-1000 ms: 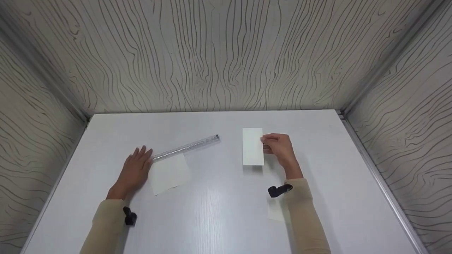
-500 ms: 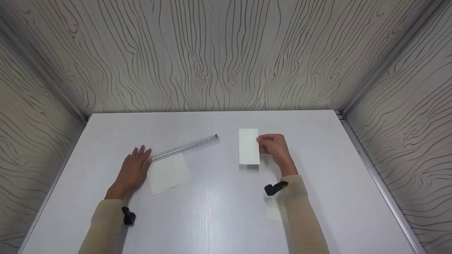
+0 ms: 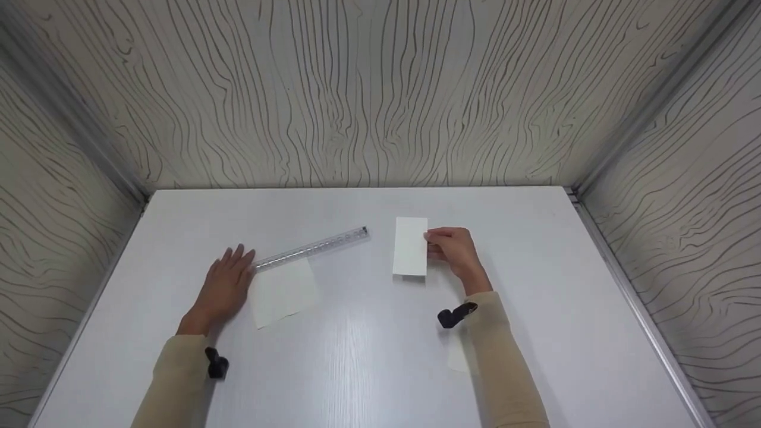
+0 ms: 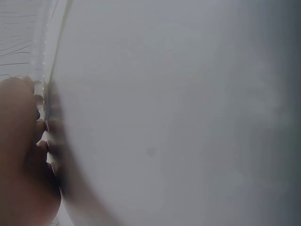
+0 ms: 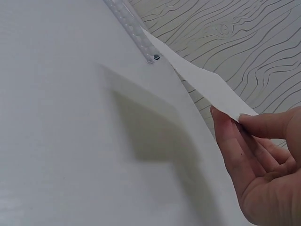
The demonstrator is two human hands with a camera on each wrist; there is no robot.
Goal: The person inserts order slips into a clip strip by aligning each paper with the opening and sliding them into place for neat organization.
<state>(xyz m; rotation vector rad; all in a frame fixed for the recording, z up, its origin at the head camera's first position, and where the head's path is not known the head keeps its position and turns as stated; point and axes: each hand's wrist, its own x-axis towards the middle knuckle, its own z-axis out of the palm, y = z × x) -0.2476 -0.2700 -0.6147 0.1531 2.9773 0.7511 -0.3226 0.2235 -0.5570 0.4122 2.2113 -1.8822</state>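
Evidently, your right hand (image 3: 455, 246) pinched a white paper slip (image 3: 410, 246) above the tabletop (image 3: 357, 380); the lift looked done, the slip not yet laid down. Your left hand (image 3: 223, 285) rested, fingers straight, at one end of a clear plastic ruler (image 3: 312, 248). The right wrist view revealed your thumb opposing your fingers; only the head view caught paper (image 3: 459, 353) beside your right sleeve (image 3: 496, 345).

On the left we wear a long, plain tan fabric sleeve (image 3: 175, 377); a matching tan right sleeve (image 3: 502, 351) shows faint creases low down. Near the sleeves' ends we wear a small, blocky black left wrist device (image 3: 217, 367) and a black right wrist device (image 3: 456, 315) with a slim stem and rounded head.
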